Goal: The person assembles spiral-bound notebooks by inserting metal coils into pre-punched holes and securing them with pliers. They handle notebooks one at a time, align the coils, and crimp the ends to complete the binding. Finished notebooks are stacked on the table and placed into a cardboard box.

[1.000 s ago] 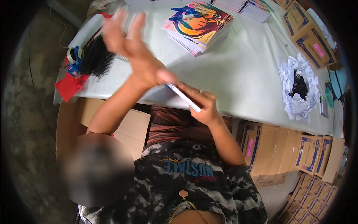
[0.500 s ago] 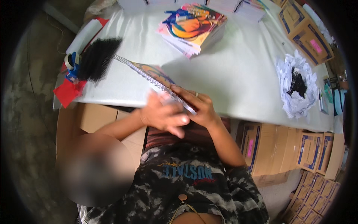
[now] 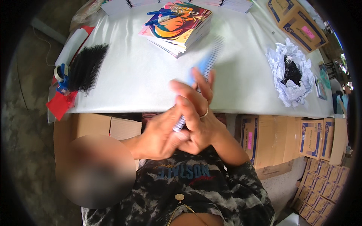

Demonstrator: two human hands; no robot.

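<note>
Evidently partway along, by my judgement: books (image 3: 141, 3) at the far edge of the surface (image 3: 132, 81) already carry dark coils, while the stack (image 3: 190, 32) nearer shows none on the sides I can see. Pens (image 3: 162, 17) rest on top of it. Loose coils (image 3: 88, 66) lie at left, unused. One notebook (image 3: 203, 64) is between the hands, near edge of surface, tilted and blurred; its coil (image 3: 217, 49) is on, though whether fully seated I cannot tell.

Right hand (image 3: 200, 116): fingers bent, closed round the notebook's lower part. Left hand (image 3: 160, 133): against the lower end, fingers partly hidden; how far open, cannot tell.
</note>
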